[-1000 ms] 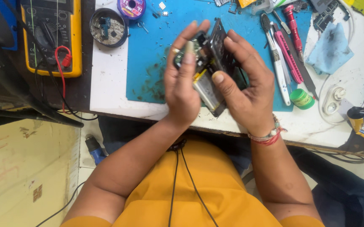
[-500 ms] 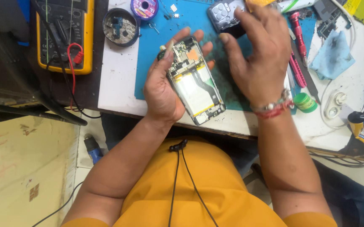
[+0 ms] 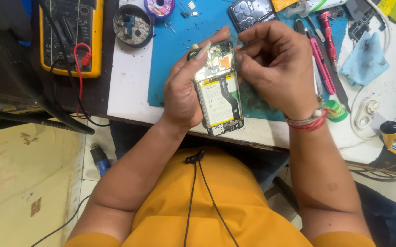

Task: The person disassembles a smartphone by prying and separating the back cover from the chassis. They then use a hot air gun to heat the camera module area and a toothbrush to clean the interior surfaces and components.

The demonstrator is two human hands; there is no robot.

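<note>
Opened phone (image 3: 219, 93) with back removed, pale battery and circuit board exposed, held face down above the near edge of the blue work mat (image 3: 172, 68). Left hand (image 3: 184, 89) wrapped around the phone's left side, fingers curled over its top corner, thumb side hidden beneath. Right hand (image 3: 275, 68) clenched at the phone's upper right corner, fingertips pinched together against the board; whatever sits between those fingertips too small to make out. Red thread bracelet (image 3: 305, 122) on the right wrist.

Just beyond the right knuckles, a dark phone back cover (image 3: 253, 11) with camera cut-outs, partly cut off by the frame's top edge. Right of the right hand, a pink-handled tool (image 3: 323, 68) and a red screwdriver (image 3: 328, 32) lying side by side, a crumpled blue cloth (image 3: 365, 59) farther right. Near the right wrist, a small green tin (image 3: 336, 111).

Beyond the left fingertips, a round dark dish (image 3: 134, 25) holding small parts, contents too jumbled to identify. Next to it, a purple spool (image 3: 160, 7), cropped at the top. Well left of the left hand, a yellow multimeter (image 3: 72, 39) with red and black leads draped across it.
</note>
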